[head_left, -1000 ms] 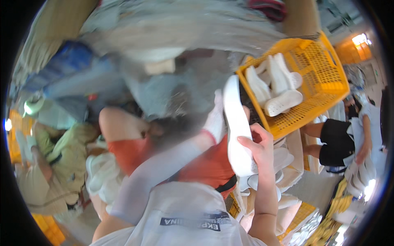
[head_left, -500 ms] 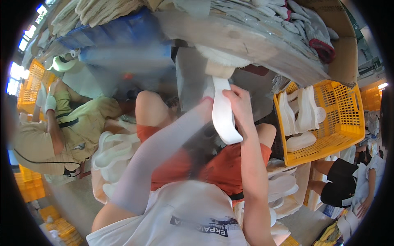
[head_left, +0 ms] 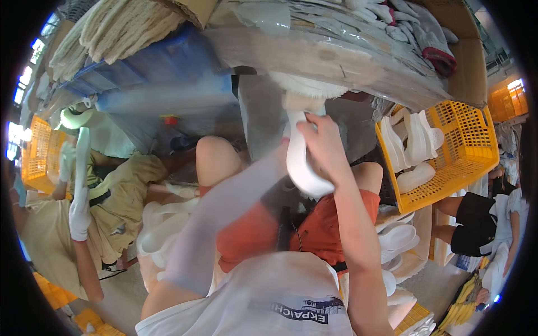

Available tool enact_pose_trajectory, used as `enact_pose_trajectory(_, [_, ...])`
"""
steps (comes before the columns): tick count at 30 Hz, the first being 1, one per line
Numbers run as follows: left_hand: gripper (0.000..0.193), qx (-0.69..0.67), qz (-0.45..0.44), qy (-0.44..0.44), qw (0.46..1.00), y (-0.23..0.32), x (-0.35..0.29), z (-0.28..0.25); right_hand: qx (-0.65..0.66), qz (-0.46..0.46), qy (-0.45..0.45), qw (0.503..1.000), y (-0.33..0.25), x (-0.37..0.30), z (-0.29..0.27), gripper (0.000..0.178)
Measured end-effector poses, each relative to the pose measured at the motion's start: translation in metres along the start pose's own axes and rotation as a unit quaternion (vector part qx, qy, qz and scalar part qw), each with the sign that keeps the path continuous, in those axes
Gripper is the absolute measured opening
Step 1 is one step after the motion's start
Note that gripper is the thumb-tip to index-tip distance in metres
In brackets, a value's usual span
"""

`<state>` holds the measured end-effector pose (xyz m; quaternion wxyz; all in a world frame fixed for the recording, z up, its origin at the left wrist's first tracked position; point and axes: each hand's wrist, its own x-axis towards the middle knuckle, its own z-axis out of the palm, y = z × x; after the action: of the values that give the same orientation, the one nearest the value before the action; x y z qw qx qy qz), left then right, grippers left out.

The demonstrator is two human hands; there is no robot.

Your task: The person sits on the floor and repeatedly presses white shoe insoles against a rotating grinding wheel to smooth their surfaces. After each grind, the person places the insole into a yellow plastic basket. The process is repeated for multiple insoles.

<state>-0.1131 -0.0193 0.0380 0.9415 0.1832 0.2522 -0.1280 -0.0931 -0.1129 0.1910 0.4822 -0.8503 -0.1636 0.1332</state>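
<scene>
A white, curved shoe sole (head_left: 300,171) stretches from just below a fuzzy white buffing wheel (head_left: 314,85) down toward my lap. My right hand (head_left: 325,139) is closed around its right edge, fingers over the upper part. At the sole's upper left is my left hand (head_left: 286,127), in a white glove with a pink cuff; its fingers are hidden behind the sole. A pale sleeve covers the left forearm. A tan block-like part (head_left: 302,102) sits between wheel and sole; whether the sole touches the wheel I cannot tell.
A yellow crate (head_left: 448,190) with several white soles stands at right. More soles lie beside my legs, left (head_left: 159,229) and right (head_left: 398,238). Gloves (head_left: 440,59) are heaped above the machine, beside a blue bin (head_left: 151,56). At left, a co-worker's gloved hand (head_left: 79,215) holds a long white sole.
The sole has turned, showing more of its curved side, and my right hand has shifted over its upper edge. The co-worker has raised a white sole upright. The whole view has moved slightly.
</scene>
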Motion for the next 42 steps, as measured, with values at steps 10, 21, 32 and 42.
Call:
enact_pose_trajectory(10, [0.063,-0.094,-0.027,0.057,0.994,0.008,0.017,-0.027,0.327,0.102,-0.071,0.937,0.069,-0.034,0.009,0.032])
enact_pose_trajectory(21, [0.056,0.322,0.131,0.028,0.937,-0.055,-0.011,-0.005,-0.010,0.006,0.105,0.994,0.102,-0.140,-0.104,0.033])
enact_pose_trajectory(32, [0.062,0.439,0.010,0.069,0.896,-0.091,0.004,0.011,-0.255,-0.039,0.693,0.673,0.162,-0.249,-0.493,0.036])
enact_pose_trajectory(42, [0.051,0.372,0.042,-0.001,0.927,-0.101,0.000,0.058,-0.268,0.031,0.749,0.605,0.169,-0.314,-0.356,0.017])
